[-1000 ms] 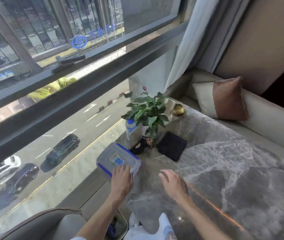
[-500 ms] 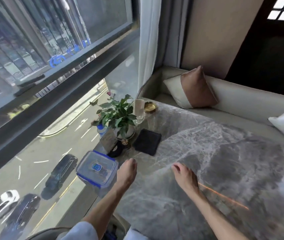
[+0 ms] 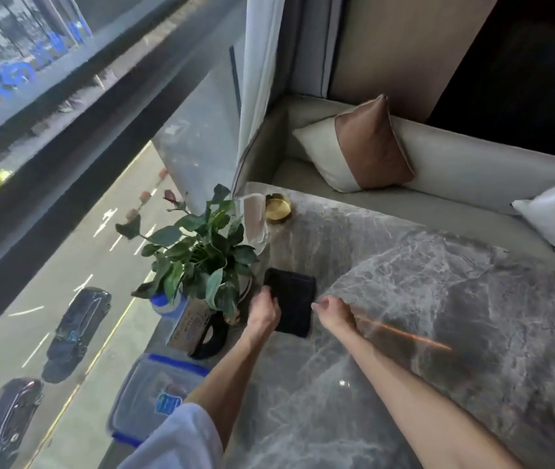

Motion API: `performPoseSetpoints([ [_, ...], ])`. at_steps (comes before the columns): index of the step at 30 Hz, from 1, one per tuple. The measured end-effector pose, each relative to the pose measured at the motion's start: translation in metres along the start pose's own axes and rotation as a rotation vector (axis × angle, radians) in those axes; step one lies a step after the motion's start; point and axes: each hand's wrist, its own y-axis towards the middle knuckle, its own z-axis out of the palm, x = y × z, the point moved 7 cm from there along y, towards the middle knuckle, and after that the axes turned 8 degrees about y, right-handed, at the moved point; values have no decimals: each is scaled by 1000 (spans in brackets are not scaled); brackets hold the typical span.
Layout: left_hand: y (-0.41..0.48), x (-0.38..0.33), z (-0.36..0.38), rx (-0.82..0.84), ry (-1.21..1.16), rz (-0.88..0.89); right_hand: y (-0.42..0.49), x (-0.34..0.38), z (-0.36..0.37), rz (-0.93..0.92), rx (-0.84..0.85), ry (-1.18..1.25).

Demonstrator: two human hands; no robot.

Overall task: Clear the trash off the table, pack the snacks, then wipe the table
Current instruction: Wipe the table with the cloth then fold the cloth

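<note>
Nearest, the lidded snack container (image 3: 154,397) sits closed at the table's (image 3: 404,333) window edge, under the left forearm. Beyond it, both hands meet the folded black cloth (image 3: 291,304): the left hand (image 3: 264,311) curls its fingers on the near-left edge, the right hand (image 3: 332,313) touches the right side with fingertips bunched. Just behind stands 1 potted plant (image 3: 198,252); a hasty lift could catch its leaves and tip it.

no legible txt; blue label on container lid (image 3: 168,403) too blurry.
</note>
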Motion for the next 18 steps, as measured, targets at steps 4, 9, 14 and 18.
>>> performPoseSetpoints([
  [4,29,9,14,67,16,-71,23,-7,27,156,62,106],
  [9,39,21,25,55,57,-204,34,-17,50,253,-1,264],
  [14,46,27,29,72,25,-304,39,-20,57,290,-37,371],
  [18,47,26,30,94,-74,-274,35,-30,55,277,-26,530],
])
